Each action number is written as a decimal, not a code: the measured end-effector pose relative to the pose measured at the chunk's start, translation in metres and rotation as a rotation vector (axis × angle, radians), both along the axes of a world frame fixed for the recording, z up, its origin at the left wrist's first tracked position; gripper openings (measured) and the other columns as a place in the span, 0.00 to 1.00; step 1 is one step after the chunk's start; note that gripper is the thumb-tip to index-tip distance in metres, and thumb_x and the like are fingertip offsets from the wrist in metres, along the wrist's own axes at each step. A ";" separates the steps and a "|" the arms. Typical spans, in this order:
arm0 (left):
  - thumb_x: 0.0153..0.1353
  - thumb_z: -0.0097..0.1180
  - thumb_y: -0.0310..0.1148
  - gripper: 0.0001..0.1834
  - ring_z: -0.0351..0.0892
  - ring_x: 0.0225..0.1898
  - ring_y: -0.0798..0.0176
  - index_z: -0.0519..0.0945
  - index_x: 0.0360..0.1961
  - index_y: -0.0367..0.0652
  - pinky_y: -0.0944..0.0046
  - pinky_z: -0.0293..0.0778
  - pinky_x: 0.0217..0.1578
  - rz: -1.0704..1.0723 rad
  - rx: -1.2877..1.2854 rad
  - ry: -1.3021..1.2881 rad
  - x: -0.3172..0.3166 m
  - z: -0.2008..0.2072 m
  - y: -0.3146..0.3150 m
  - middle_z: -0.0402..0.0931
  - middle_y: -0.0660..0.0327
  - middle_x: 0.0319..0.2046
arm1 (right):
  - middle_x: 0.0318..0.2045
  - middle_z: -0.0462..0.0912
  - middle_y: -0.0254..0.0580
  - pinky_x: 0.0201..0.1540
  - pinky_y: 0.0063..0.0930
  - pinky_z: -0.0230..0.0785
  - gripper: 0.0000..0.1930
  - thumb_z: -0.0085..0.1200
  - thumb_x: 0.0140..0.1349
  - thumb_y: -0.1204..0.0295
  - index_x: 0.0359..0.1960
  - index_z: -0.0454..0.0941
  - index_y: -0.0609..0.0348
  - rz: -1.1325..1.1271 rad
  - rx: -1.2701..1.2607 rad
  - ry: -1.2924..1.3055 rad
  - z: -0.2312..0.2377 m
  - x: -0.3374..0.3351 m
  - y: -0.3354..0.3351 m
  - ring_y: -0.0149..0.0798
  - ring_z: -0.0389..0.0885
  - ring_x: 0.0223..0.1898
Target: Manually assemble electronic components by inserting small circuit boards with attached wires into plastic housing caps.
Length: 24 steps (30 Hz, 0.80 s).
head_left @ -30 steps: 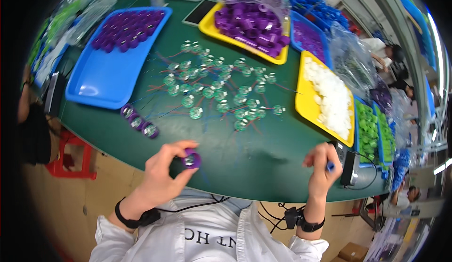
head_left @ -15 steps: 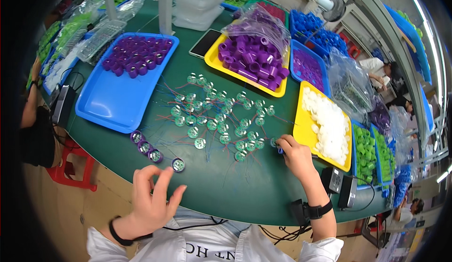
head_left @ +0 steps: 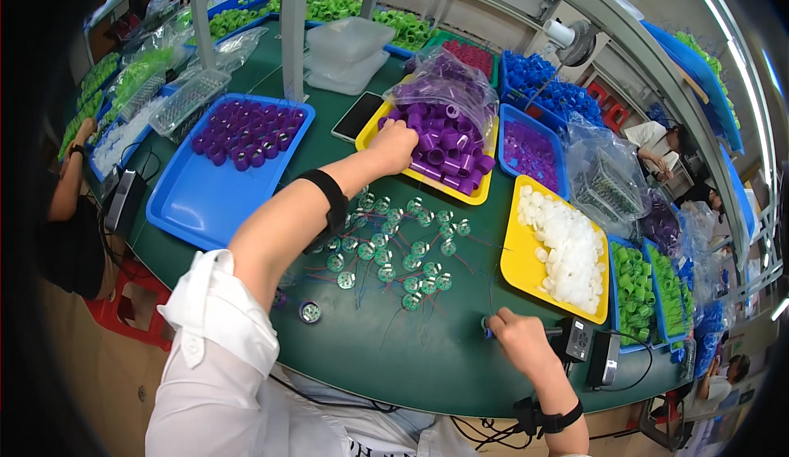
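My left hand (head_left: 396, 146) reaches across the table into a yellow tray (head_left: 366, 138) heaped with purple plastic tubes (head_left: 448, 140). Its fingertips are down among the tubes at the tray's near left side, so their grip is hidden. Low over the table's right part, my right hand (head_left: 523, 340) pinches a small round circuit board (head_left: 486, 323) with a bit of blue beside it. Many green round circuit boards (head_left: 382, 256) with thin red and blue wires lie spread on the table. A purple ring with a board in it (head_left: 310, 312) lies near the front edge; others beside it are mostly behind my left arm.
At left stands a blue tray (head_left: 187, 210) with filled purple rings (head_left: 246, 132). A yellow tray (head_left: 511, 270) of white caps (head_left: 567, 251) is on the right, near black boxes (head_left: 606, 357) with cables. A phone (head_left: 357, 117) lies behind. A co-worker's arm (head_left: 70, 173) shows far left.
My left hand has gone from beside the purple rings at the front up to the tray of purple tubes. My right hand has come nearer, still pinching. The view has shifted slightly.
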<state>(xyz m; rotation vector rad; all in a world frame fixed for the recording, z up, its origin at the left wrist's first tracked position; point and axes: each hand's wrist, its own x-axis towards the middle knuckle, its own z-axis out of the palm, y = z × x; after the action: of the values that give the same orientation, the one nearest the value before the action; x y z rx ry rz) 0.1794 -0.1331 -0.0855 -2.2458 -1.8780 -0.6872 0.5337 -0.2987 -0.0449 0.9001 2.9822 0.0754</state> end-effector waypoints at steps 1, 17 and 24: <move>0.40 0.67 0.31 0.14 0.72 0.41 0.47 0.80 0.29 0.37 0.53 0.69 0.44 0.032 -0.071 -0.011 0.006 -0.001 0.002 0.73 0.49 0.34 | 0.22 0.72 0.41 0.21 0.32 0.70 0.05 0.51 0.43 0.80 0.23 0.71 0.59 -0.010 0.003 0.001 -0.001 0.003 -0.003 0.42 0.78 0.22; 0.60 0.42 0.23 0.12 0.78 0.35 0.62 0.71 0.44 0.30 0.65 0.76 0.36 -0.387 -0.529 -1.503 0.012 0.112 -0.098 0.76 0.52 0.38 | 0.28 0.73 0.40 0.25 0.31 0.70 0.12 0.52 0.42 0.82 0.32 0.74 0.60 -0.053 -0.047 0.183 -0.018 0.013 -0.013 0.41 0.78 0.26; 0.68 0.41 0.37 0.23 0.77 0.41 0.58 0.63 0.55 0.28 0.63 0.76 0.43 -0.584 -0.734 -2.128 0.037 0.111 -0.253 0.72 0.49 0.43 | 0.27 0.72 0.41 0.24 0.31 0.70 0.14 0.54 0.36 0.83 0.30 0.73 0.60 -0.126 0.013 0.095 -0.011 0.003 -0.027 0.42 0.77 0.26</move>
<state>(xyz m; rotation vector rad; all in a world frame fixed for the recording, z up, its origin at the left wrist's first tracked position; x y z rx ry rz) 0.2162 -0.3859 0.0254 -2.0262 -1.5013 -4.1828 0.5368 -0.3260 -0.0557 1.1216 3.0050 0.0509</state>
